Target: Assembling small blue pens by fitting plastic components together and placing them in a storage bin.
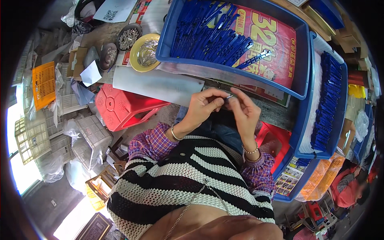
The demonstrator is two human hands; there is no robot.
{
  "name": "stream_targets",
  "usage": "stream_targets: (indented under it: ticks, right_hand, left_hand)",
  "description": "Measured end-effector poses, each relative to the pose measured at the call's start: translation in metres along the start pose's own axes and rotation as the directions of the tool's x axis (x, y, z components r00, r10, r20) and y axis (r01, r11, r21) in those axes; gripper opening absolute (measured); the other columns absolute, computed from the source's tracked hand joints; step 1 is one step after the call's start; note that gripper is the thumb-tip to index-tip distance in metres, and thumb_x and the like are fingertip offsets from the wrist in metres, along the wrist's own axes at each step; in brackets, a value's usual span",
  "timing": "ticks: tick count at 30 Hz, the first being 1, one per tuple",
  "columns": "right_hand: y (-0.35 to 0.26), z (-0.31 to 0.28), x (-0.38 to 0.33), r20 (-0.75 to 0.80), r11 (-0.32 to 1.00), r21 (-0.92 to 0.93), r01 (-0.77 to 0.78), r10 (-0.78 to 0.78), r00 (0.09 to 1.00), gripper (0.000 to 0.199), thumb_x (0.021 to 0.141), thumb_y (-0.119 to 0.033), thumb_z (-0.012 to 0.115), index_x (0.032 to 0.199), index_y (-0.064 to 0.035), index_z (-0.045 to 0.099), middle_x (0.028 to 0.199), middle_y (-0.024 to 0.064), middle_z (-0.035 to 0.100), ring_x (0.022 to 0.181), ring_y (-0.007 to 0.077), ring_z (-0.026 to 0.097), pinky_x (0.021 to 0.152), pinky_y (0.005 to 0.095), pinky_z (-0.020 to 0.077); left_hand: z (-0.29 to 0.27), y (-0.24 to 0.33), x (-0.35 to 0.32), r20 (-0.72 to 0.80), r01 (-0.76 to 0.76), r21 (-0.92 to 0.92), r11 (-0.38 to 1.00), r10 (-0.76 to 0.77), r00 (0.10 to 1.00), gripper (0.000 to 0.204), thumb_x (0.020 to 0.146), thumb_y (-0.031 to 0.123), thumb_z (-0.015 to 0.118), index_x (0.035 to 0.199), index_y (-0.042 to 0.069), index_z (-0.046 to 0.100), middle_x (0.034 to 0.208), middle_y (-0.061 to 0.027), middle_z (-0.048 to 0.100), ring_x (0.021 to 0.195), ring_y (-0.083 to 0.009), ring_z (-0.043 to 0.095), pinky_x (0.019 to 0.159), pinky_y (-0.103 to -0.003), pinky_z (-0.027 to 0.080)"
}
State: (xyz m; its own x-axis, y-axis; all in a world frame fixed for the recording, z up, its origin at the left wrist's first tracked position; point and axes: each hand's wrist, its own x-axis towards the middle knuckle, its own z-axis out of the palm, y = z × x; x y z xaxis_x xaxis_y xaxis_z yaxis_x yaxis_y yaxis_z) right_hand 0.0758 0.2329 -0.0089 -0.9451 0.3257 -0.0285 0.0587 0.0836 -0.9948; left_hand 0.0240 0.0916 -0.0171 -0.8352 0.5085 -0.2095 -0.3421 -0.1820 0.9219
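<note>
My left hand (200, 109) and my right hand (245, 111) meet in front of the table edge, fingertips nearly touching. Between them is a small, slim metal piece (228, 97), pinched by the left thumb and forefinger, with the right fingertips closed at its other end. The fingers cover most of it, so its exact kind cannot be made out. Beyond my hands, a blue tray (236, 72) holds many long blue slotted strips (208, 36) lying on a red printed sheet. Left of it, a yellow bowl (135, 64) contains slim silvery metal pieces (149, 52).
Two dark dishes of small metal parts (129, 39) sit left of the bowl. A grey sheet (160, 86) lies along the table edge, above a red stool (116, 106). At right, another blue tray (306, 136) holds more blue strips. Another person (347, 188) is at far lower right.
</note>
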Motion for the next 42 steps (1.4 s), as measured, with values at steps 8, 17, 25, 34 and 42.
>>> stream_targets:
  ticks: [8,17,25,34,42]
  right_hand:
    - [0.004,-0.012,0.008,-0.111,0.995,0.094,-0.032,0.043,0.993,0.021,0.080,-0.001,0.066,0.101,0.0033,0.062,0.080,0.0028,0.064,0.069,0.0054,0.059,0.060,0.0172,0.0470]
    - [0.002,-0.014,0.005,-0.095,0.986,0.134,-0.094,0.108,0.990,0.015,0.082,-0.005,0.066,0.093,0.0041,0.063,0.073,0.0020,0.063,0.066,0.0047,0.058,0.059,0.0180,0.0465]
    - [0.007,-0.018,0.004,-0.040,0.986,0.071,-0.152,0.155,0.987,0.010,0.083,-0.005,0.065,0.087,0.0037,0.063,0.071,0.0014,0.061,0.065,0.0045,0.056,0.059,0.0172,0.0450]
    - [0.007,-0.015,0.002,0.017,0.996,0.012,-0.092,0.091,0.996,0.014,0.089,-0.011,0.058,0.088,0.0022,0.062,0.069,0.0014,0.060,0.060,0.0046,0.054,0.053,0.0174,0.0412]
    - [0.009,-0.012,0.000,0.046,0.990,0.051,-0.131,0.129,0.991,0.016,0.091,-0.012,0.056,0.087,0.0019,0.062,0.070,0.0027,0.061,0.061,0.0052,0.056,0.053,0.0170,0.0427]
  left_hand:
    - [0.000,0.004,-0.001,0.023,0.058,-0.036,0.998,-0.057,0.998,0.014,0.088,0.006,0.059,0.100,0.001,0.062,0.076,-0.0010,0.058,0.064,-0.0070,0.051,0.055,-0.019,0.037]
    - [-0.001,0.001,-0.001,0.032,0.066,-0.005,0.998,-0.066,0.997,0.014,0.088,0.007,0.059,0.100,0.001,0.062,0.076,-0.0012,0.059,0.064,-0.0070,0.050,0.055,-0.019,0.037]
    - [-0.002,0.000,-0.001,0.029,0.056,0.015,0.998,-0.057,0.998,0.014,0.087,0.007,0.060,0.100,0.001,0.062,0.077,-0.0014,0.060,0.064,-0.0068,0.051,0.055,-0.019,0.038]
    - [-0.004,0.004,-0.001,0.013,0.020,0.006,1.000,-0.020,1.000,0.014,0.087,0.007,0.060,0.099,0.001,0.062,0.077,-0.0019,0.060,0.064,-0.0073,0.051,0.055,-0.019,0.039]
    - [-0.106,0.053,-0.024,-0.099,-0.117,0.555,0.824,0.205,0.974,0.012,0.082,-0.003,0.057,0.091,-0.001,0.064,0.082,-0.0029,0.060,0.066,-0.0076,0.053,0.058,-0.020,0.042]
